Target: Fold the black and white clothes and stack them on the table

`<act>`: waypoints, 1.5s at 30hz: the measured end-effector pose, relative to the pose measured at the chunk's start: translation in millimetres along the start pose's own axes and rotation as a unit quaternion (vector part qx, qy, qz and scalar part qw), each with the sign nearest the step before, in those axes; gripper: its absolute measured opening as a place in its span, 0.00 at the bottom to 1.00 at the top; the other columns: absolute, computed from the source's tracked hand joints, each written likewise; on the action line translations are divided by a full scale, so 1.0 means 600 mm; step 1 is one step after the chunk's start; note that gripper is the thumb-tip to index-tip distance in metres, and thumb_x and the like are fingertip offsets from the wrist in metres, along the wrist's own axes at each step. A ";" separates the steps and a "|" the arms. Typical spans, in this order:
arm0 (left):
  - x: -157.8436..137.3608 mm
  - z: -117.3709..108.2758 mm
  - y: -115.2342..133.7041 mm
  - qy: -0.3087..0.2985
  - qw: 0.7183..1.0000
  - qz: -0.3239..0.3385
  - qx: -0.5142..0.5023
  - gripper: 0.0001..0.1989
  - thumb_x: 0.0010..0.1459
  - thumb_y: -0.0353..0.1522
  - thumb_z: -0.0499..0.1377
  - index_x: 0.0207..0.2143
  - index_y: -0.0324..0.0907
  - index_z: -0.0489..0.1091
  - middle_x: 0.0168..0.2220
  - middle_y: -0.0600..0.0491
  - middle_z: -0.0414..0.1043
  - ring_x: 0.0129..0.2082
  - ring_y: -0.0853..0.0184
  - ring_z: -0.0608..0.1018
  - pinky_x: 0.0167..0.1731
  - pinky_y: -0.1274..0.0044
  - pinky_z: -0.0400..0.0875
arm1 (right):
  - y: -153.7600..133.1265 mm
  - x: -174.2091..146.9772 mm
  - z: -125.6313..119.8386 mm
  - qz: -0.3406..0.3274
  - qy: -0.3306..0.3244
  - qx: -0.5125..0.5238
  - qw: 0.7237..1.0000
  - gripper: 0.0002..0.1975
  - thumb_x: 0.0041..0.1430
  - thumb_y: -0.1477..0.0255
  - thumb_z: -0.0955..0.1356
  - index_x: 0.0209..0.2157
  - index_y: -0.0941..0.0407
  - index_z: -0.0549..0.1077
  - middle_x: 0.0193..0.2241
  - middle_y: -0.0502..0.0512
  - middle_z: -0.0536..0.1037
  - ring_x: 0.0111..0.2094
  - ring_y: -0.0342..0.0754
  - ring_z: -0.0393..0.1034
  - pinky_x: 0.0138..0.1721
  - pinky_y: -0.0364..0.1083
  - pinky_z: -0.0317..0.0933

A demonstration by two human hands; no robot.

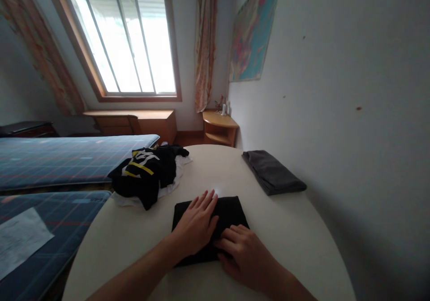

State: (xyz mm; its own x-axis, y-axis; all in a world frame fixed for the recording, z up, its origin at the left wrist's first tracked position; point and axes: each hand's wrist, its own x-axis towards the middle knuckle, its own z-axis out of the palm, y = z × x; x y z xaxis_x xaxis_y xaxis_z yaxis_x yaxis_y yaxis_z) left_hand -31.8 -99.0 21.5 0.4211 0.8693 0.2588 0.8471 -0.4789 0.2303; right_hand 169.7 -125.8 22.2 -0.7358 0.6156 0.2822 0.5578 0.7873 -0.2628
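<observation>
The black cloth (pixel 231 209) is laid on the near part of the table (pixel 215 171). It is touched by the left hand (pixel 197 225), opened flat, and the right hand (pixel 243 251), half curled; pinching cannot be told.

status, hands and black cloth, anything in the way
Left hand spread on black cloth, right hand at near right corner. Cloth folded. Nothing blocking: clothes, gray cloth lie apart.

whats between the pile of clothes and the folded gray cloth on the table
In the head view, bare pale tabletop lies between the clothes pile and the gray cloth; the folded black cloth lies nearer the person.
</observation>
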 end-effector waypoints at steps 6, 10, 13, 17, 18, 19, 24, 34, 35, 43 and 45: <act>-0.003 0.020 0.009 -0.058 0.998 0.024 0.028 0.29 0.68 0.39 0.49 0.69 0.45 0.52 0.72 0.50 0.42 0.71 0.52 0.47 0.67 0.56 0.49 | 0.010 0.005 -0.013 0.094 0.113 0.061 0.987 0.17 0.71 0.67 0.59 0.32 0.54 0.75 0.31 0.54 0.79 0.35 0.48 0.71 0.41 0.48 0.60; -0.009 0.014 0.008 -0.071 0.997 0.028 0.013 0.31 0.67 0.39 0.50 0.70 0.48 0.48 0.72 0.53 0.42 0.71 0.53 0.47 0.67 0.56 0.46 | 0.040 0.023 -0.018 0.140 0.116 0.075 0.981 0.20 0.71 0.61 0.58 0.55 0.54 0.72 0.57 0.59 0.74 0.59 0.53 0.64 0.62 0.55 0.53; -0.009 0.011 0.005 -0.074 0.997 0.033 0.004 0.32 0.67 0.40 0.50 0.71 0.50 0.45 0.72 0.55 0.43 0.71 0.54 0.47 0.67 0.56 0.46 | 0.065 0.031 -0.010 0.197 0.021 0.097 0.975 0.28 0.71 0.55 0.55 0.63 0.53 0.65 0.66 0.57 0.63 0.68 0.55 0.50 0.67 0.60 0.43; -0.008 0.008 -0.009 -0.081 0.997 0.015 0.005 0.31 0.69 0.46 0.46 0.70 0.48 0.48 0.71 0.53 0.47 0.71 0.54 0.49 0.67 0.58 0.47 | 0.080 0.024 -0.003 0.238 -0.043 0.113 0.964 0.30 0.70 0.51 0.53 0.65 0.50 0.63 0.69 0.52 0.56 0.71 0.54 0.41 0.69 0.61 0.38; -0.008 0.007 -0.014 -0.077 0.997 -0.001 0.009 0.31 0.69 0.47 0.46 0.70 0.46 0.50 0.70 0.51 0.50 0.70 0.54 0.51 0.67 0.57 0.48 | 0.080 0.022 -0.005 0.242 -0.041 0.112 0.963 0.30 0.70 0.51 0.53 0.65 0.50 0.63 0.69 0.52 0.56 0.71 0.54 0.41 0.68 0.61 0.38; -0.008 0.004 -0.020 -0.070 0.997 -0.019 0.013 0.30 0.69 0.46 0.46 0.69 0.44 0.52 0.69 0.49 0.52 0.70 0.53 0.54 0.66 0.57 0.49 | 0.080 0.019 -0.007 0.243 -0.036 0.112 0.963 0.29 0.70 0.52 0.54 0.64 0.50 0.64 0.68 0.53 0.57 0.70 0.55 0.42 0.68 0.61 0.38; -0.006 -0.010 -0.054 -0.001 0.996 -0.087 0.016 0.22 0.68 0.40 0.50 0.58 0.40 0.68 0.57 0.43 0.72 0.57 0.54 0.73 0.60 0.59 0.58 | 0.080 0.009 -0.023 0.226 0.005 0.118 0.967 0.20 0.66 0.63 0.64 0.56 0.53 0.74 0.64 0.59 0.65 0.66 0.55 0.55 0.67 0.61 0.44; -0.004 -0.042 -0.082 -0.039 0.988 -0.130 -0.072 0.13 0.62 0.39 0.56 0.41 0.42 0.76 0.41 0.46 0.78 0.42 0.57 0.79 0.45 0.69 0.70 | 0.098 0.001 -0.018 0.224 0.051 0.141 0.963 0.07 0.58 0.69 0.70 0.38 0.54 0.78 0.60 0.60 0.69 0.63 0.55 0.60 0.64 0.58 0.50; -0.005 -0.043 -0.080 -0.050 0.986 -0.136 -0.081 0.13 0.61 0.39 0.56 0.40 0.42 0.75 0.41 0.47 0.79 0.41 0.57 0.79 0.44 0.69 0.70 | 0.101 0.001 -0.017 0.223 0.051 0.134 0.964 0.07 0.57 0.70 0.70 0.38 0.53 0.78 0.60 0.60 0.70 0.63 0.55 0.60 0.64 0.59 0.50; -0.009 -0.044 -0.056 -0.070 0.976 -0.129 -0.158 0.08 0.59 0.37 0.59 0.40 0.46 0.72 0.39 0.54 0.79 0.38 0.62 0.79 0.38 0.74 0.70 | 0.125 -0.007 -0.016 0.240 0.070 0.048 0.967 0.22 0.53 0.71 0.68 0.52 0.53 0.74 0.59 0.61 0.71 0.63 0.57 0.60 0.64 0.63 0.49; -0.008 -0.044 -0.050 -0.063 0.979 -0.111 -0.161 0.08 0.59 0.35 0.59 0.41 0.46 0.71 0.39 0.54 0.79 0.39 0.62 0.79 0.40 0.74 0.70 | 0.120 -0.007 -0.024 0.236 0.061 0.031 0.969 0.25 0.54 0.70 0.68 0.55 0.51 0.72 0.61 0.60 0.69 0.65 0.58 0.57 0.65 0.66 0.44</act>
State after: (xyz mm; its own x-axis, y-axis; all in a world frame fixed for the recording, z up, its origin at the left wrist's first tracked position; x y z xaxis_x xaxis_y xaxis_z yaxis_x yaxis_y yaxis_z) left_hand -67.6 -92.2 37.9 0.2926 0.9546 0.0565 0.7843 -0.2734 0.5569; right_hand 218.3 -71.0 15.5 -0.3505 0.9095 0.2235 0.7942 0.4152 -0.4437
